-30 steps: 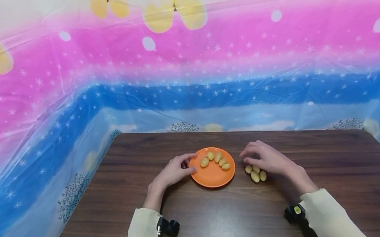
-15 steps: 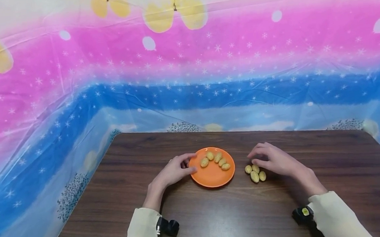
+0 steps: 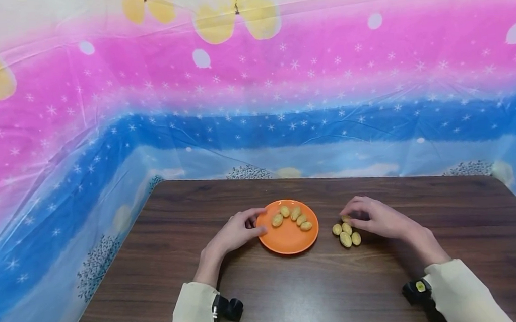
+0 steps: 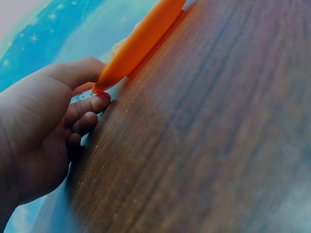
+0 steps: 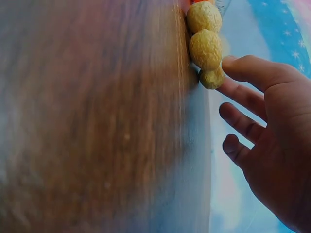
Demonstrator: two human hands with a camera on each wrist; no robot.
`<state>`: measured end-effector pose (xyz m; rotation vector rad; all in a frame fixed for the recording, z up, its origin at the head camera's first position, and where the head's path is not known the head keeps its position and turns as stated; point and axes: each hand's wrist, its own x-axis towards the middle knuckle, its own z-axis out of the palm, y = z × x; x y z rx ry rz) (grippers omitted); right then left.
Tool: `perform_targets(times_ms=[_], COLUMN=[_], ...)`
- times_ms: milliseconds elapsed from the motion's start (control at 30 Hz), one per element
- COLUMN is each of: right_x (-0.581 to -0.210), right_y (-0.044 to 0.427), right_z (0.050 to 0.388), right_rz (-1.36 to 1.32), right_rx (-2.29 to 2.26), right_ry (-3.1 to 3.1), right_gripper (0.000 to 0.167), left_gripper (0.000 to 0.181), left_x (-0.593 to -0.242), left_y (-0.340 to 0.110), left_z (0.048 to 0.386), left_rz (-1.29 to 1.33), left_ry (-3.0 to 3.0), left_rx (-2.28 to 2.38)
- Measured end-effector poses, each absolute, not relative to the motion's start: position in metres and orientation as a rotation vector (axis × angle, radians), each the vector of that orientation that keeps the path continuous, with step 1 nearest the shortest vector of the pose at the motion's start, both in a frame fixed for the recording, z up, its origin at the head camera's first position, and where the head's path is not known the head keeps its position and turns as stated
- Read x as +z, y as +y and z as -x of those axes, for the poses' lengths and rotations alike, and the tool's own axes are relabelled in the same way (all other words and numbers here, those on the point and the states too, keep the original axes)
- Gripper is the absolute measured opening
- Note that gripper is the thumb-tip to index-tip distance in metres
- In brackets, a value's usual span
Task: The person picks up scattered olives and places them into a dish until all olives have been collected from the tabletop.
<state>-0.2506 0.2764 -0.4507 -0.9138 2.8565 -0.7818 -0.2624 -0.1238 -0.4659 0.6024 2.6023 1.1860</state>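
Note:
In the head view, my left hand (image 3: 235,232) holds the left rim of an orange plate (image 3: 289,242), thumb over the edge and fingers beneath or beside it. The left wrist view shows the plate's rim (image 4: 141,43) between thumb and fingers. Several small yellow potatoes (image 3: 277,220) lie on the plate's upper half. My right hand (image 3: 378,217) is at a small cluster of potatoes (image 3: 345,239) on the table, pinching the farthest potato (image 3: 345,219) between thumb and index finger. The right wrist view has that potato (image 5: 211,78) partly behind two nearer ones; its other fingers are spread.
The dark wooden table (image 3: 287,300) carries the plate and the cluster, with a gap between them. A patterned pink and blue cloth (image 3: 253,95) hangs behind the table and along its left side. Black wrist cameras (image 3: 416,291) sit low beside both cuffs.
My right hand has moved right from beside the plate to the cluster, and its thumb and index finger now close on a potato. The left hand and plate stay in place.

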Motion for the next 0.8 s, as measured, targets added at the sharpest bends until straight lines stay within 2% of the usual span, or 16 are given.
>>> perform_targets(times_ms=[533, 800], right_x=[-0.4511, -0.4458], right_y=[0.2798, 0.2743], right_z=[0.2531, 0.2534], right_rz=[0.809, 0.861], right_rx=[-0.774, -0.792], right_ry=[2.825, 2.867], right_gripper=[0.028, 0.028], left_gripper=[0.052, 0.052], left_x=[-0.4680, -0.4685], left_y=[-0.1245, -0.1247], left_z=[0.2625, 0.2629], left_rz=[-0.605, -0.600], left_ry=[2.607, 2.613], left_rx=[1.178, 1.182])
